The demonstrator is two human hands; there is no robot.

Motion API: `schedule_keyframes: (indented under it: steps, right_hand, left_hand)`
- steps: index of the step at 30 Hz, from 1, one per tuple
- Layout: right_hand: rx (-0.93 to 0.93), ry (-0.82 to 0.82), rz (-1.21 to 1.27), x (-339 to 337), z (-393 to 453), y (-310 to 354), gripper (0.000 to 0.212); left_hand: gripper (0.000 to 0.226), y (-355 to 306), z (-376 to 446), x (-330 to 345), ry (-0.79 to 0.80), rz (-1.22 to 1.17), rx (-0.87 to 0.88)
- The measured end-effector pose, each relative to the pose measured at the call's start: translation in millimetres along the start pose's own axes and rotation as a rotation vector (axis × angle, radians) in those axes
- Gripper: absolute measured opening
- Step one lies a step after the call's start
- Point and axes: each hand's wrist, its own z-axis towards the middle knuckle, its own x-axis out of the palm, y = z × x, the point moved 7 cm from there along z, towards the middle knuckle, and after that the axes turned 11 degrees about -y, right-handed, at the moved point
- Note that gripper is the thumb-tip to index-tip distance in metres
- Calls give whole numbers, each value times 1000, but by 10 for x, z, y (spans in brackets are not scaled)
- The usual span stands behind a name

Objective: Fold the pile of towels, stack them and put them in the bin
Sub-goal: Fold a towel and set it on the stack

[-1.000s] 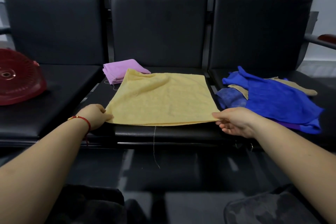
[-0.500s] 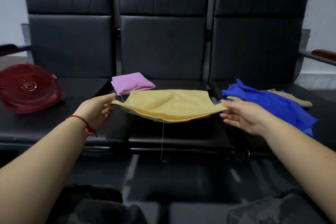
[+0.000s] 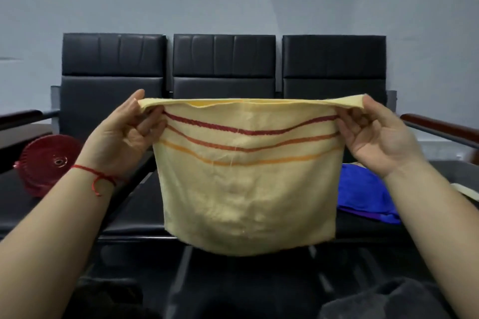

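Yellow towel (image 3: 248, 189), soft, striped, hangs doubled; left hand (image 3: 121, 134), right hand (image 3: 375, 137) pinch top corners.

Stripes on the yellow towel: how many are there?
3, all across the upper part of the yellow towel: dark red on top, red-orange beneath, orange lowest. Its back side is hidden.

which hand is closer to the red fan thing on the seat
Left. The left hand pinches the yellow towel's top corner just above and right of the red fan. The right hand holds the opposite corner, across the towel's whole width.
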Motion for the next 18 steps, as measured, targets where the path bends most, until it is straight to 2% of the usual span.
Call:
schedule_keyframes:
  steps: [3, 5, 7, 9, 11, 18]
  right_hand:
    - [25, -37, -37, -44, 73, -103, 8]
    - [76, -115, -127, -183, 174, -301, 11]
    - [144, -187, -276, -345, 252, -513, 6]
    - [228, -242, -397, -492, 294, -701, 1]
    - [305, -283, -463, -631, 332, -867, 5]
    - [427, -331, -594, -862, 516, -1275, 10]
  left_hand:
    - [16, 133, 65, -90, -28, 141, -51]
    - [7, 392, 129, -329, -144, 313, -162]
    - [8, 634, 106, -564, -251, 444, -297]
    - [10, 793, 41, -702, -291, 533, -408]
    - [11, 909, -5, -811, -329, 583, -483]
    - [15, 1229, 133, -990, -431, 546, -629]
